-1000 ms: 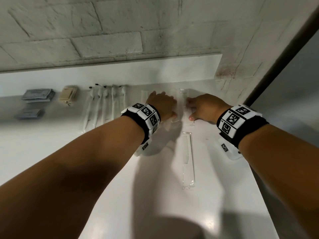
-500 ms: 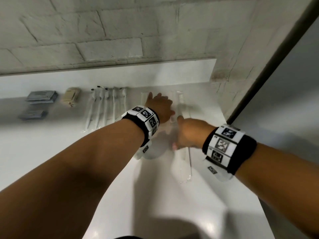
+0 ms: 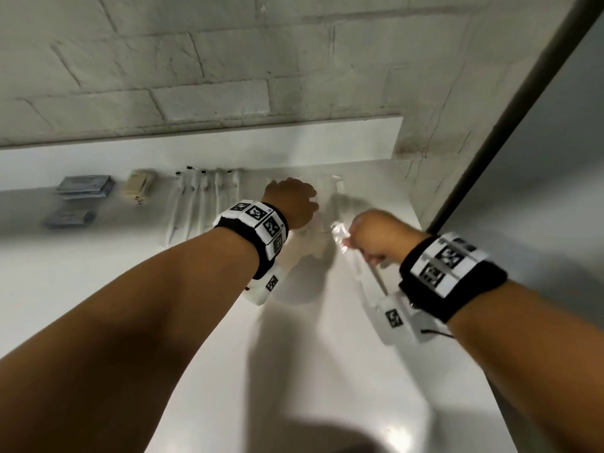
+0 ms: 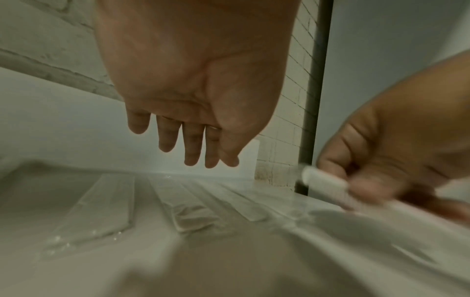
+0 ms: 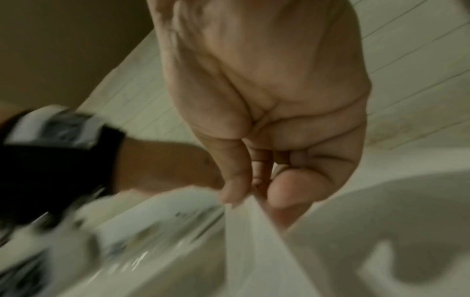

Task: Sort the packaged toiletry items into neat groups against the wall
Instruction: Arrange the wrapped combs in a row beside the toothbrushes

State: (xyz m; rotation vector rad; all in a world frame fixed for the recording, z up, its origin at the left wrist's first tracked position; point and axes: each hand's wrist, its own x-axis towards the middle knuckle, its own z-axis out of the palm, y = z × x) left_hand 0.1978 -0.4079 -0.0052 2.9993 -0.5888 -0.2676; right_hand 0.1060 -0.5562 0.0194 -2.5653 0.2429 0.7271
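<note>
The right hand (image 3: 376, 238) is pinching a clear-wrapped comb (image 3: 358, 266) between thumb and curled fingers (image 5: 234, 180), lifted off the white tabletop (image 3: 327, 371) near its right edge. The comb's long axis is running from the tabletop's near edge toward the wall (image 3: 228, 60), its far end leaning slightly left; blur is smearing its teeth and wrapper. The left hand (image 3: 292, 202) is hovering with fingers (image 4: 190, 144) straight and relaxed over more clear packets (image 4: 101, 205) lying at the back edge, long axes pointing at the wall; its palm is hiding part of them in the head view. Further left along the back edge, wrapped toothbrushes (image 3: 199, 197) are lying parallel, then tan packets (image 3: 139, 188) and grey sachets (image 3: 85, 188), their print too small to read.
</note>
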